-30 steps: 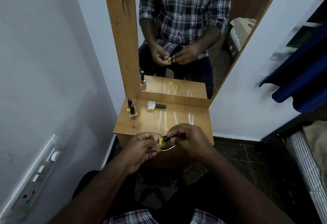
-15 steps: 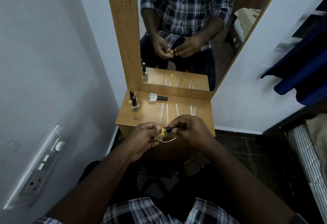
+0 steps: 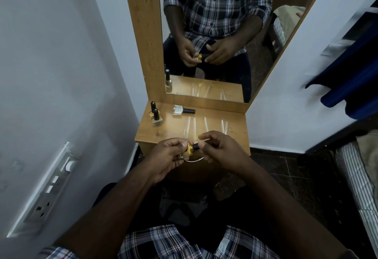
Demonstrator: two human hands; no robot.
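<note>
Now gripping a small yellow bottle [image 3: 188, 150] in the left hand [image 3: 169, 156], curling the fingers round its body and tilting its neck toward the right. Pinching the black cap [image 3: 196, 146] narrowly between thumb and fingertips of the right hand [image 3: 223, 150], with cap and neck touching. Holding both in the air, just over the near edge of the wooden shelf [image 3: 235, 123], close in front of the body and between the two hands. Seeing two more bottles [image 3: 157, 118] standing upright at the shelf's back left corner, one just behind the other, and a clear bottle [image 3: 183, 110] lying on its side just beside them, pointing its black top to the right. Seeing several clear strips [image 3: 205, 124] lying flat on the wood between those bottles and the hands. Facing a tall mirror [image 3: 261, 58] rising from the back of the shelf and showing the same hands and bottle. Sitting beside a white wall [image 3: 61, 74] carrying a switch panel [image 3: 51, 187] on the left.
</note>
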